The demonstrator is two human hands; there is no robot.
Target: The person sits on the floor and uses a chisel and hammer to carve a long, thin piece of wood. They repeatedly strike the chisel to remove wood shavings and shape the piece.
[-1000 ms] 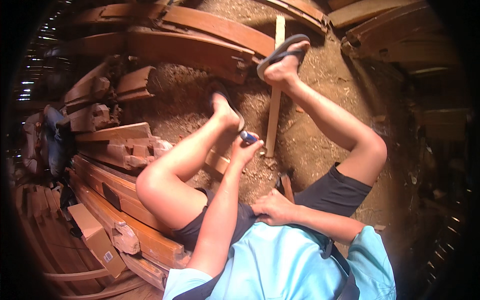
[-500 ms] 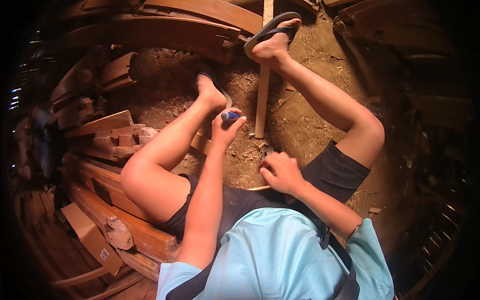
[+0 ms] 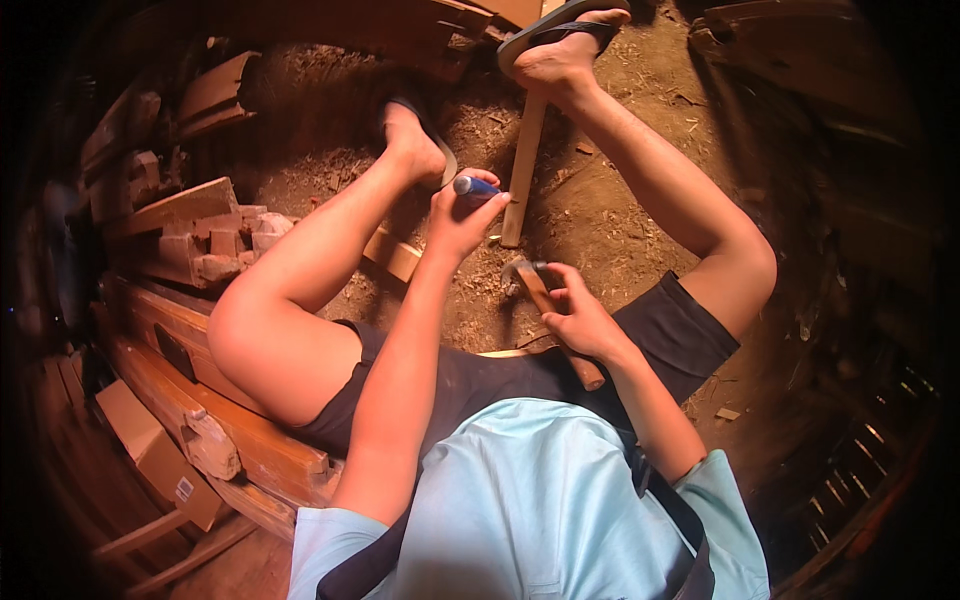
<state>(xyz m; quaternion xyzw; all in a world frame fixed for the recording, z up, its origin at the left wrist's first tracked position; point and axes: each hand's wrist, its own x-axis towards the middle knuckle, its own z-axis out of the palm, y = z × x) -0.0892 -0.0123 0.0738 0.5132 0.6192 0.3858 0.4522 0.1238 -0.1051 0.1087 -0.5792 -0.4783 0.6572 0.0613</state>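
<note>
The left hand is closed around a blue-handled tool, whose rounded butt shows above the fist; the thumb points to the right, and the working end is hidden. The right hand, nearer and farther right, has its thumb across the shaft of a wooden-handled tool with a curved metal head, the fingers loosely bent on the far side; how firmly they press cannot be told. This tool lies obliquely, its head far and to the left, its butt near, over the dark shorts. The two hands are apart, both between the spread legs of the seated person, who wears a light blue shirt.

Beyond the hands, a pale wooden strip extends away along the earthen floor; the right sandal overlaps its far part. A short pale wood block appears between the left shin and left forearm. The left sandal is at the far side, just beyond the left hand. At left, shaped timbers lie beside the left thigh, with a cardboard box farther left. Wood chips are scattered over the soil.
</note>
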